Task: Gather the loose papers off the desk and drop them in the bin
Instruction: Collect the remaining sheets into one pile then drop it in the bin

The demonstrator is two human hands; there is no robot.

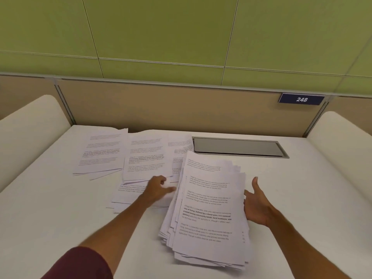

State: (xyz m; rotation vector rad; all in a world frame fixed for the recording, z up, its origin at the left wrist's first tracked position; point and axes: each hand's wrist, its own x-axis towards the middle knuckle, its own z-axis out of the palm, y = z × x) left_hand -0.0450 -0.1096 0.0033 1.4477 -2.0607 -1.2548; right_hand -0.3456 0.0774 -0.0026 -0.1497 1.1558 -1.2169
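A thick, uneven stack of printed white papers [209, 214] lies in the middle of the white desk [50, 208], fanned at its left edge. My right hand [256, 204] rests against the stack's right edge, fingers spread, thumb up. My left hand [158, 189] lies on loose sheets [128, 196] just left of the stack, fingers curled over their top edge. More loose sheets [100, 154] and another overlapping pile [147, 158] lie further back on the left. No bin is in view.
A grey metal cable flap [239, 147] is set into the desk at the back right. White rounded side panels [30, 119] flank the desk. A beige partition with a "248" plate [301, 99] stands behind, under a green wall.
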